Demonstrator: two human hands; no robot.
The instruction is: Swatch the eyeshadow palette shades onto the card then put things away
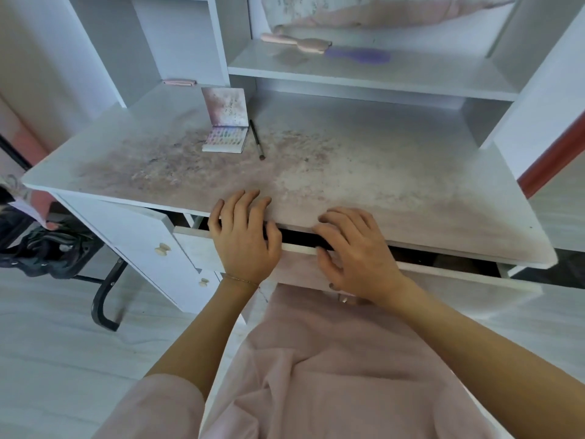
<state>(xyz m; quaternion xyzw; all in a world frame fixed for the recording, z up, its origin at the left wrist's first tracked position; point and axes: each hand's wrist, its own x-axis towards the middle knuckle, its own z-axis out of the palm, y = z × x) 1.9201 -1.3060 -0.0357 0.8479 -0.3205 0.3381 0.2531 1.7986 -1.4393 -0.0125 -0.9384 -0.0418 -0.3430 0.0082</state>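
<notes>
White laminate counter (364,172), smudged pink, carries the open eyeshadow palette (225,139) near its back edge, thin brush (257,139) beside. Left hand (245,239) and right hand (354,248), fingers loosely spread, rest on the front edge over a partly open drawer (304,264).

**Figure: The person's dress and adornment, head view**

Both forearms are bare. A short pale pink sleeve (158,407) covers the left upper arm. A thin gold chain bracelet (241,279) circles the left wrist. The pale pink garment (332,375) falls in soft folds below.
</notes>
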